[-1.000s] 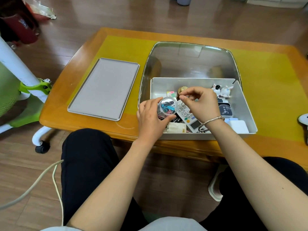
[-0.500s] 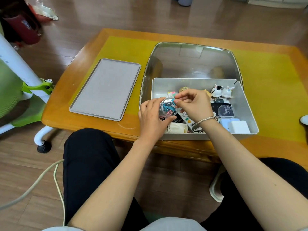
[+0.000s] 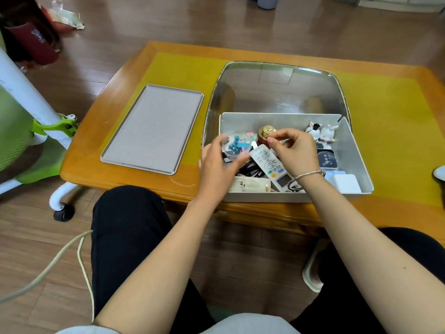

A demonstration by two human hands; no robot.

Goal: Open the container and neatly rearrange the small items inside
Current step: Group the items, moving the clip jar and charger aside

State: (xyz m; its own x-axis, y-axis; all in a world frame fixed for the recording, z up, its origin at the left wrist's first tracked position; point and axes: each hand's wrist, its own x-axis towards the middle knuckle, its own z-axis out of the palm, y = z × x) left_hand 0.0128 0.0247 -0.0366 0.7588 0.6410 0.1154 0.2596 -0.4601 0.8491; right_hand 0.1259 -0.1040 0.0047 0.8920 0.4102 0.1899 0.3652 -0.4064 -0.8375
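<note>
The grey container [image 3: 356,150] stands open on the table's near edge, full of small items. My left hand [image 3: 216,169] grips a small clear jar of coloured clips [image 3: 234,148], blurred, over the box's left end. To its right my right hand [image 3: 293,150] hovers with thumb and forefinger pinched together, and I see nothing between them. Inside lie a white remote [image 3: 269,165], a gold-topped piece [image 3: 266,132], two rabbit figurines [image 3: 321,133], a round dark tin [image 3: 327,160] and white blocks [image 3: 346,183].
The grey lid [image 3: 154,128] lies flat on the table to the box's left. The box sits on a shiny metal tray [image 3: 277,92] on a yellow mat. A green and white chair [image 3: 36,131] stands to the left, and a cable trails on the floor.
My right hand has pulled away from the jar's mouth toward the right. My left hand has carried the jar a little left and back.
</note>
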